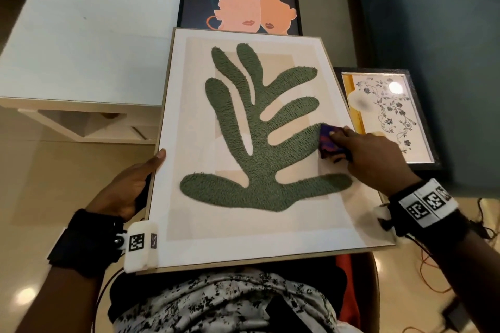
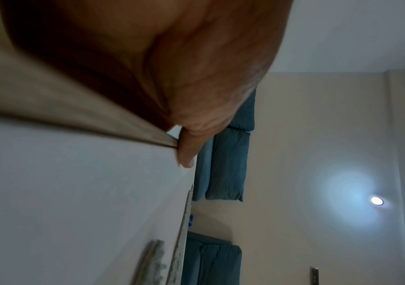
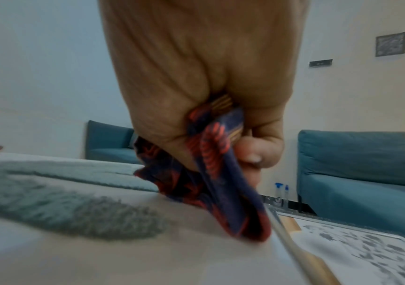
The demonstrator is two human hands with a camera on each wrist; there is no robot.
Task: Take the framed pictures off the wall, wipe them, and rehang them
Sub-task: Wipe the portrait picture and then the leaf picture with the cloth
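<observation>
A large framed picture [image 1: 251, 246] of a green leaf shape lies flat across my lap in the head view. My left hand [image 1: 132, 184] grips its left edge, thumb on the white border; the left wrist view shows that thumb [image 2: 186, 154] over the frame's wooden edge [image 2: 74, 117]. My right hand [image 1: 370, 154] holds a bunched purple-and-red cloth [image 1: 328, 140] against the picture's right side, beside a leaf lobe. In the right wrist view the fingers [image 3: 257, 150] curl round the cloth [image 3: 211, 183], which touches the picture [image 3: 148, 250].
A framed picture of two faces [image 1: 240, 5] lies beyond the leaf picture. A black-framed floral picture [image 1: 389, 116] lies to the right. A white low table [image 1: 89, 35] stands at the left. Blue sofas [image 3: 357, 164] and spray bottles [image 3: 280, 190] stand farther off. Cables [image 1: 433, 273] trail on the floor at the right.
</observation>
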